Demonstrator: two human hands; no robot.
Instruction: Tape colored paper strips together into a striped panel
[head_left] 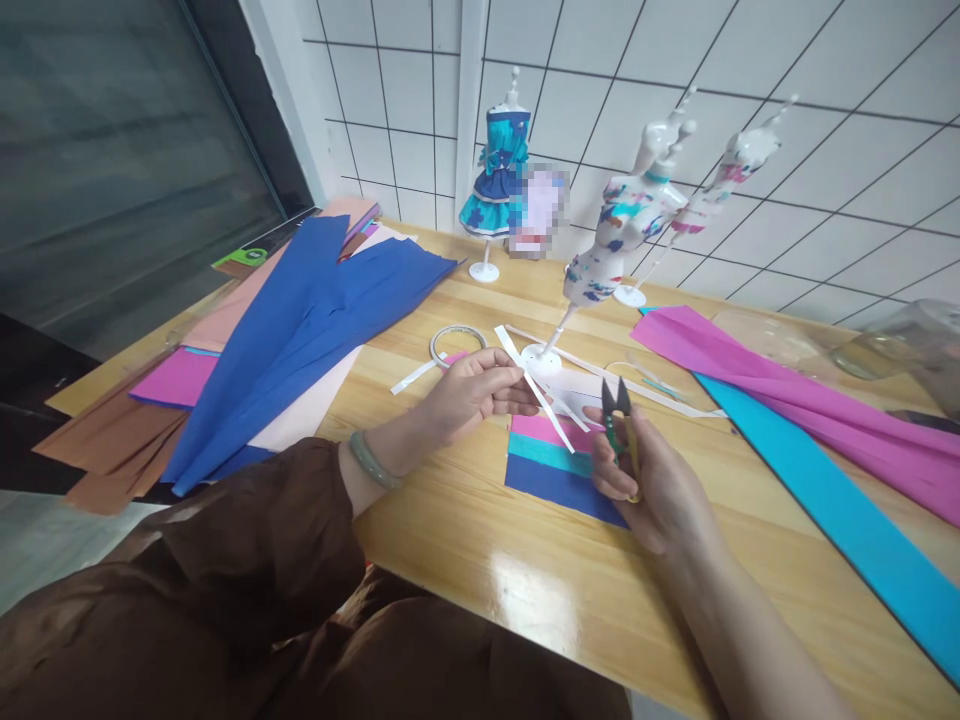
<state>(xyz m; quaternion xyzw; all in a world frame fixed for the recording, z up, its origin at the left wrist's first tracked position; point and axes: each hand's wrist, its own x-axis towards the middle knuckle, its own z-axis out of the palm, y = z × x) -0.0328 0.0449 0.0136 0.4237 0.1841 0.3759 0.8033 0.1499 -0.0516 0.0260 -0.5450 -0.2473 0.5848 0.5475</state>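
My left hand [480, 385] pinches a narrow white strip [553, 418] between thumb and fingertips. A second thin strip crosses near it, and I cannot tell whether the two are joined. In my right hand [664, 485] is a pair of thread snips [618, 402], with dark blades pointing up and apart and green and yellow handles inside the fingers. Below the hands lies a banded piece of pink, teal and blue paper [551, 478], partly covered by the right hand. A roll of tape [435, 345] rests on the table behind my left wrist.
Blue sheets [300, 310] and other coloured sheets are heaped at left. Pink [750, 385] and turquoise [817, 500] lengths stretch along the right. Three small mannequins stand at the back: one dressed [504, 190], one close behind the hands [619, 230], one farther right [727, 180].
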